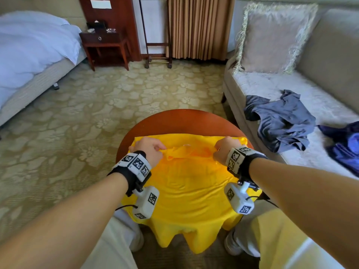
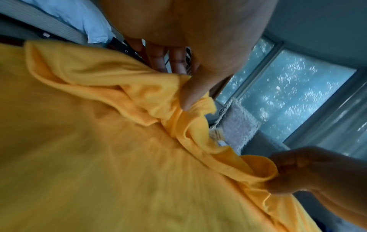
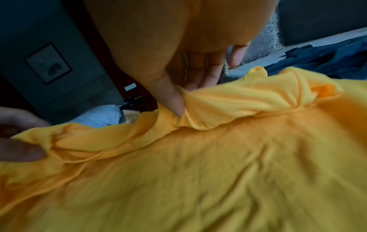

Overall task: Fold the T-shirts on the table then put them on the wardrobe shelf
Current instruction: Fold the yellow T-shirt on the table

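A yellow T-shirt (image 1: 186, 183) lies spread over the small round wooden table (image 1: 174, 121), its hem hanging off the near edge. My left hand (image 1: 150, 150) pinches a bunched fold of the shirt near the collar on the left; in the left wrist view the thumb (image 2: 190, 94) presses the yellow T-shirt (image 2: 99, 157) against the fingers. My right hand (image 1: 223, 150) pinches the matching fold on the right; in the right wrist view its thumb (image 3: 174, 100) digs into the gathered yellow T-shirt (image 3: 218, 164). The collar sags between both hands.
A crumpled grey-blue shirt (image 1: 281, 121) and a purple garment (image 1: 345, 144) lie on the beige sofa (image 1: 320, 61) at the right. A bed (image 1: 33, 55) stands at the left, a nightstand (image 1: 104, 45) and a rolling rack (image 1: 157, 55) at the back. Patterned carpet lies between.
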{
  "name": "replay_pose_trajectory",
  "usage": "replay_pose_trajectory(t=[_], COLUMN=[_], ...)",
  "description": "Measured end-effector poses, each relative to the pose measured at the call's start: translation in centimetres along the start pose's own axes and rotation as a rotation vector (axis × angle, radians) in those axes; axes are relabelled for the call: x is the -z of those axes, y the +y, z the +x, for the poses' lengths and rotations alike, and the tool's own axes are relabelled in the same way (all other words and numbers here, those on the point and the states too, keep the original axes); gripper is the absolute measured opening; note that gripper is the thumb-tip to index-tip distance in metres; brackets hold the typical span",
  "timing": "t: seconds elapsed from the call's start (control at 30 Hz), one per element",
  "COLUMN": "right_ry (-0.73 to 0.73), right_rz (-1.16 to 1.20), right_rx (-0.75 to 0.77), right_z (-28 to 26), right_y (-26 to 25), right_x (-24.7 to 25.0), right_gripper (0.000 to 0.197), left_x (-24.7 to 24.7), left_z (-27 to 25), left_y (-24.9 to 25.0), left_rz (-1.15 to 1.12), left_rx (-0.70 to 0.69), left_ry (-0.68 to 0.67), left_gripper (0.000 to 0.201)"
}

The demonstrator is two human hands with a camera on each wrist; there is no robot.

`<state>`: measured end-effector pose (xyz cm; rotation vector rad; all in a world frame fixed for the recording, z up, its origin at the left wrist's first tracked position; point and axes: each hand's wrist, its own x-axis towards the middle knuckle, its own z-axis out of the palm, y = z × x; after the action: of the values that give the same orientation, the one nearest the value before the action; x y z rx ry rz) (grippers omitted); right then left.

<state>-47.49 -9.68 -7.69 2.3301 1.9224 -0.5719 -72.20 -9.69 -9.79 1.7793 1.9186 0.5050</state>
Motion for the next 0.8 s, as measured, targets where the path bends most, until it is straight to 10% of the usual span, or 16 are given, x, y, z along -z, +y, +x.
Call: replay_pose_trajectory(t=[0.13, 0.37, 0.63, 0.8], right_ry=[0.113, -0.395, -0.056, 0.075], right_rz=[0.101, -0.086, 0.188, 0.394], right_rx=[0.026, -0.058, -0.221, -0.416], right_z=[-0.7, -3.9, 2.0, 4.5], right_y=[0.6, 1.0, 6.0, 7.4], right_x=[2.9, 1.7, 1.4, 1.1], right_gripper=[0.017, 0.031, 0.031, 0.039], left_x=[2.4, 4.3, 3.7, 2.2], left_z=[0.2, -2.8, 1.1, 5.2], left_y=[0.0, -0.1, -3.0, -5.6], left_rz=[-0.089, 0.193, -0.258, -0.464], left_rx=[-0.058, -0.096, 0.358, 0.557], left_ry=[0.013, -0.701, -0.110, 0.008], left_gripper=[0.042, 0.014, 0.028, 0.067])
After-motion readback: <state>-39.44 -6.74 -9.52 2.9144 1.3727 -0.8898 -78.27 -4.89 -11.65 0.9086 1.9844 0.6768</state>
